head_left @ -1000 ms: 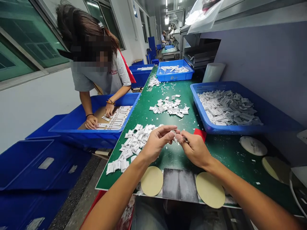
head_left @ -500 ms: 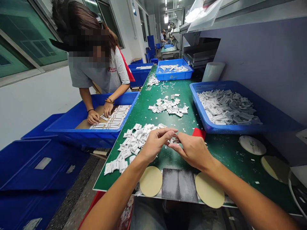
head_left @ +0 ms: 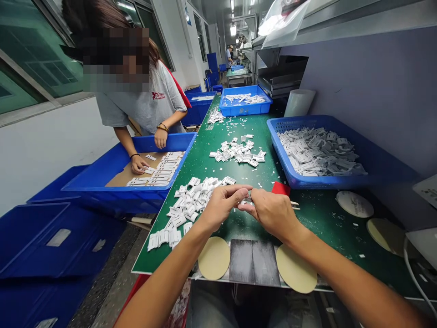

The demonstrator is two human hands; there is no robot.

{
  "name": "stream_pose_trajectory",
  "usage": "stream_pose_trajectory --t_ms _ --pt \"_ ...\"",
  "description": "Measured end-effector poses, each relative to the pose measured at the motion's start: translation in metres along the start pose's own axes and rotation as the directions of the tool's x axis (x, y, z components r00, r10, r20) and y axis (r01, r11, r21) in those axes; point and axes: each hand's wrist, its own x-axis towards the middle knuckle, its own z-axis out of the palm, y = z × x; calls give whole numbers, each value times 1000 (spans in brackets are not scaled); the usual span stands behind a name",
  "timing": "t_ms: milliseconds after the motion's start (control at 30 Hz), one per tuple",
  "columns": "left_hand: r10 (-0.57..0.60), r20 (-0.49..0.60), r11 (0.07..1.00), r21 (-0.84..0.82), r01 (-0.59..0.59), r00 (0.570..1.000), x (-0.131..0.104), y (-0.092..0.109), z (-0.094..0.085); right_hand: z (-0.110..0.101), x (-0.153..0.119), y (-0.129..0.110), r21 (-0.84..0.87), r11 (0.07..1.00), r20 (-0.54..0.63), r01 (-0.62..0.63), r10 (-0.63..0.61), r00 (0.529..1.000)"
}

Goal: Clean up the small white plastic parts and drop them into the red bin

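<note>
Above the green table (head_left: 239, 228), my left hand (head_left: 221, 205) pinches a small white piece (head_left: 246, 200) between thumb and fingers. My right hand (head_left: 273, 212) is closed on the same piece from the other side, its fingertips nearly meeting those of the left. Most of the piece is hidden by the fingers. Just left of my left hand lies a heap of white plastic parts (head_left: 191, 200). Beyond both hands is a smaller group of such parts (head_left: 239, 152). A thin stick shape (head_left: 294, 205) shows beside my right hand, near a red item (head_left: 281, 188).
A blue basket (head_left: 297, 182) of white parts stands at right, a blue tray (head_left: 246, 109) farther back. Two cream discs (head_left: 214, 258) flank dark pads (head_left: 254, 262) at the front edge. At left, a person (head_left: 146, 107) reaches into a blue bin (head_left: 85, 184).
My hands stay together on the small piece, the right one turned slightly. A stick shape now shows beside it. The other person's one hand has lifted to the bin's far edge.
</note>
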Motion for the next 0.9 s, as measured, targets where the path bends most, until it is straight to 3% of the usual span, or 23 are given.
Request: stream_pose_trajectory --t_ms 433,533,600,667,733,800,900 --pt "-50 9 993 -106 50 999 3 -2 2 5 -2 -2 44 999 -50 31 -28 998" --pt "3 -96 997 -73 -10 995 5 -1 0 4 -1 -1 120 992 -30 46 -42 999" --pt "107 -263 994 43 -100 959 5 1 -5 3 0 0 182 983 -10 33 -32 999" --pt "261 -420 956 235 -173 869 6 4 -13 1 2 2 234 972 8 -4 2 1000" --pt "381 -485 887 432 -163 787 7 6 -25 0 2 5 270 962 17 -37 34 999" --pt "412 -458 807 584 -82 788 10 9 -39 0 3 7 286 956 19 -62 59 998" --pt "374 -380 718 696 -5 846 15 19 -54 0 4 9 294 953 24 -76 72 997"
